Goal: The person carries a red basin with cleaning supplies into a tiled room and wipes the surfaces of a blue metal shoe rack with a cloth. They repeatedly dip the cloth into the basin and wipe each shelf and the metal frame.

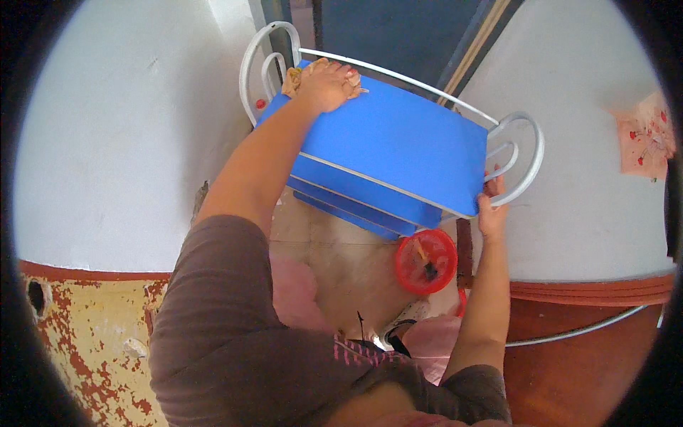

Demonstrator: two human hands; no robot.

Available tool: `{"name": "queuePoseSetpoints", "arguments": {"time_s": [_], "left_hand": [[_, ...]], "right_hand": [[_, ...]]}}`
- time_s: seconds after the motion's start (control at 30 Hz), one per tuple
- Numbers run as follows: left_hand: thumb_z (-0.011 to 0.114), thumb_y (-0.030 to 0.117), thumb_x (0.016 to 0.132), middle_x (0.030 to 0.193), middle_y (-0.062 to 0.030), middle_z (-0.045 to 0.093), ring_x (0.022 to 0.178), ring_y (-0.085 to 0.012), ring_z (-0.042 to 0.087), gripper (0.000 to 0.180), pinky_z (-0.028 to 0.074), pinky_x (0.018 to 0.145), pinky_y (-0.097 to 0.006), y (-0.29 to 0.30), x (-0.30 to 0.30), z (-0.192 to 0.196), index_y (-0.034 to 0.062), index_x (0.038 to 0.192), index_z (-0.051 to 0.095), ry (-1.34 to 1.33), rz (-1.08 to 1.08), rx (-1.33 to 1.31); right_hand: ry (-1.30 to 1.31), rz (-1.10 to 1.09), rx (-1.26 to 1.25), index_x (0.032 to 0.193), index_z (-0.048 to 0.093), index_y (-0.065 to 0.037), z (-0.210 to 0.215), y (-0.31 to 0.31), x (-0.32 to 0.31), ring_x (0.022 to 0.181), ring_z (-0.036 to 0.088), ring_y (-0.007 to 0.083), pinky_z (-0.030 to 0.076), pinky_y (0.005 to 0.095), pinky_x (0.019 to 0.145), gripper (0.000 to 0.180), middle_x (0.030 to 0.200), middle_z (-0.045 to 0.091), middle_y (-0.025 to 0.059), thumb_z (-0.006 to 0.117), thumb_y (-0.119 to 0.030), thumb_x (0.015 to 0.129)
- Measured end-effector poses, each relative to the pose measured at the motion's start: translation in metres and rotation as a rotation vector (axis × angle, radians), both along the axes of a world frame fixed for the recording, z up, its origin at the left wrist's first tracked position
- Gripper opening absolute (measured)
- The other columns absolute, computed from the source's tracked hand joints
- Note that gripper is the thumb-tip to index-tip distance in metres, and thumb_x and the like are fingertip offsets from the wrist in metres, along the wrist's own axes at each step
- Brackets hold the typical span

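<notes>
A blue shelf rack (398,135) with several tiers and a white tubular frame stands before me. On the far left of its top board, my left hand (329,85) presses down on a crumpled tan and yellow cloth (293,80), with fingers bent over it. At the right end, my right hand (492,208) grips the rack beside the looped white side tube (538,153). Its thumb shows in front, while other fingers reach behind the tube and are partly hidden.
A red basin (427,262) with a dark object inside stands on the tiled floor below the rack's near right corner. White walls (121,142) rise on both sides. Behind the rack is a dark doorway or window (391,35). A pinkish patterned sheet (644,135) hangs at right.
</notes>
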State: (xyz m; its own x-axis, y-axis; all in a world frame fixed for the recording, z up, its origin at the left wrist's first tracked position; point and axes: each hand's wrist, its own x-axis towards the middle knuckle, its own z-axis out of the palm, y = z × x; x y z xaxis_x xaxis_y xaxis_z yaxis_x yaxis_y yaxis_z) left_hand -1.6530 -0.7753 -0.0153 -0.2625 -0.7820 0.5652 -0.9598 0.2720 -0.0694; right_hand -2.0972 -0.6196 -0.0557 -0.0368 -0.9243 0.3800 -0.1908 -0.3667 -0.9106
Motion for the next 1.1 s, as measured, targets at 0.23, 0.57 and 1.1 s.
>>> {"name": "queuePoseSetpoints", "arguments": {"time_s": [0.23,0.57,1.1], "left_hand": [[0.049,0.037,0.085,0.135,-0.0194,0.047,0.127,-0.0363,0.041,0.052,0.029,0.106,-0.048,0.091,-0.034,0.011,0.0112,0.13,0.052,0.031,0.023,0.215],[0.05,0.039,0.083,0.139,-0.0194,0.041,0.127,-0.0415,0.037,0.054,0.029,0.104,-0.055,0.17,-0.045,0.001,0.004,0.124,0.052,0.095,0.085,0.044],[0.056,0.039,0.079,0.135,-0.0208,0.046,0.126,-0.0398,0.04,0.052,0.032,0.104,-0.051,0.212,-0.073,0.026,0.0035,0.116,0.056,0.041,-0.096,0.228]], "right_hand": [[-0.045,0.084,0.06,0.148,0.02,-0.004,-0.012,-0.027,-0.047,0.133,0.038,0.0275,0.027,0.0364,0.109,0.069,0.143,0.039,0.0206,0.041,0.001,0.082],[0.105,-0.013,0.272,0.146,0.021,0.002,0.006,-0.024,-0.057,0.132,0.039,0.0257,0.028,0.0339,0.109,0.063,0.142,0.042,0.0184,0.039,0.0,0.086],[-0.013,-0.031,0.21,0.144,0.025,0.005,-0.004,-0.019,-0.057,0.132,0.039,0.026,0.029,0.0338,0.109,0.056,0.142,0.042,0.0188,0.039,-0.002,0.09]]}}
